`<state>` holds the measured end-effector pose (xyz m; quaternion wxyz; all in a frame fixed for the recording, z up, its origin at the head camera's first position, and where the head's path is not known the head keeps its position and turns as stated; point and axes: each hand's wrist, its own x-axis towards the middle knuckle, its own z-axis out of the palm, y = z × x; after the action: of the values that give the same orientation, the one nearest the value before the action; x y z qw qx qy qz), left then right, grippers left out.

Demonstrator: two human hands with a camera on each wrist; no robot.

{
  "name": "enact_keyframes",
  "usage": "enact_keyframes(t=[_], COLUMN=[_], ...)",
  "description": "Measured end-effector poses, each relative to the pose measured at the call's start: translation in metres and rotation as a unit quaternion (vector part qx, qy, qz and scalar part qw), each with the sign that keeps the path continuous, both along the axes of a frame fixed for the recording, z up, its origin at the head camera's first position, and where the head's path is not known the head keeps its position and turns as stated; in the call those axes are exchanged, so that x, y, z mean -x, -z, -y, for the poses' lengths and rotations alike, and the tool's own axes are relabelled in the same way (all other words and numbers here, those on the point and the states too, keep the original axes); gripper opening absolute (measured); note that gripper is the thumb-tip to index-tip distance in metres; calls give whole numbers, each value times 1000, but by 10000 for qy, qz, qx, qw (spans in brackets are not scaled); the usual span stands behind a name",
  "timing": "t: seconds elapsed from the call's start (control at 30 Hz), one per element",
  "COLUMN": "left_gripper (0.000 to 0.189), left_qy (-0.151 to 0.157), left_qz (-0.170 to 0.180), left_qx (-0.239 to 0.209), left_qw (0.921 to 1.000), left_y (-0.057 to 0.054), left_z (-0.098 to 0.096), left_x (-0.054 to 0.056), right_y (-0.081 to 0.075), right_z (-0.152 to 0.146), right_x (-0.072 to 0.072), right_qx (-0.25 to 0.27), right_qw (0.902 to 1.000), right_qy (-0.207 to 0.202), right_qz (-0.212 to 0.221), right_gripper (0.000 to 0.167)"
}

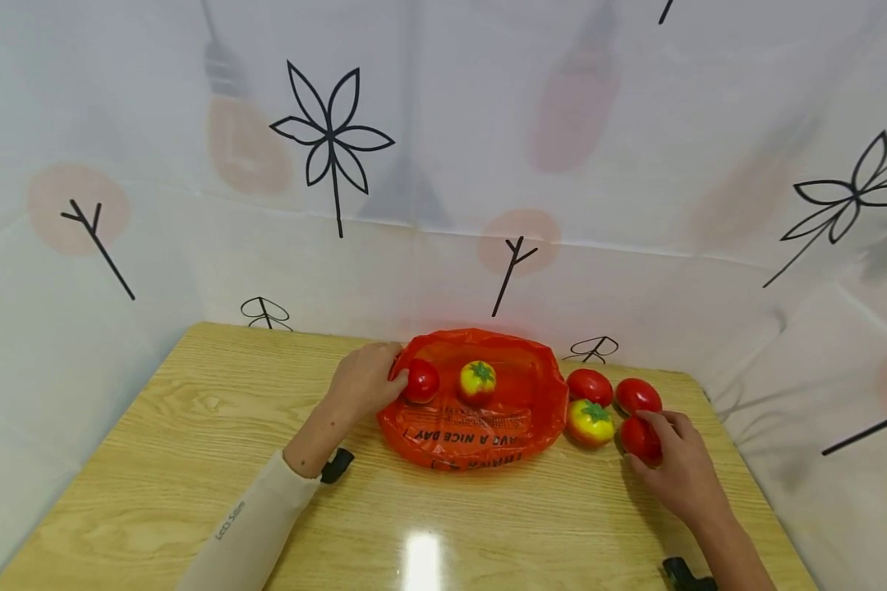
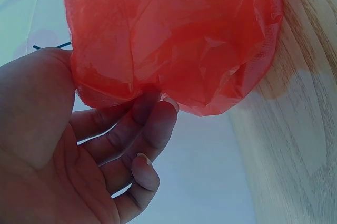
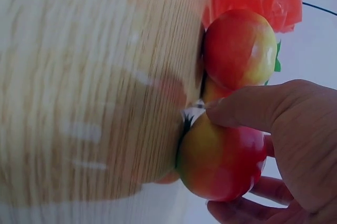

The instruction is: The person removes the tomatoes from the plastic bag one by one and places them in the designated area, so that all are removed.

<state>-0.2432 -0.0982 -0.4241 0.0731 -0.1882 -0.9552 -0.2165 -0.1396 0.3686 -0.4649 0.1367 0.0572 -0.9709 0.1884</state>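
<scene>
A red plastic bag (image 1: 473, 460) with dark printed lettering lies spread open on the table. Inside it sit a red tomato (image 1: 423, 381) at the left and a yellow-red one with a green top. My left hand (image 1: 360, 382) pinches the bag's left rim; the left wrist view shows thumb and fingers on the thin plastic. To the right of the bag, my right hand (image 1: 683, 468) grips a tomato (image 3: 224, 155) with thumb and fingers, low at the table surface. Beside it are two red tomatoes and a yellow-red tomato (image 1: 590, 423) with a green top.
The wooden table (image 1: 517, 533) ends at a white cloth backdrop (image 1: 443, 271) with plant drawings, close behind the bag. Cloth also hangs at both sides. Black straps show at the left wrist and the right wrist.
</scene>
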Motion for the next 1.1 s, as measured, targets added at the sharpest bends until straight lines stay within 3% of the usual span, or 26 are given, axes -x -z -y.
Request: enact_keyframes(t=[0.47, 0.77, 1.1], left_gripper=[20, 18, 18], left_qy=[-36, -12, -4], left_qz=[31, 13, 28], left_qx=[-37, -25, 22], left_qw=[10000, 10000, 10000], left_y=[1, 2, 2], left_z=[1, 0, 0], left_x=[0, 0, 1], right_y=[-2, -14, -25], right_z=[0, 14, 38], right_x=[1, 0, 11], right_qx=[-21, 72, 164], right_qw=[9995, 9985, 9941], right_qy=[2, 48, -364], right_qz=[-321, -539, -1010], right_gripper=[60, 49, 45])
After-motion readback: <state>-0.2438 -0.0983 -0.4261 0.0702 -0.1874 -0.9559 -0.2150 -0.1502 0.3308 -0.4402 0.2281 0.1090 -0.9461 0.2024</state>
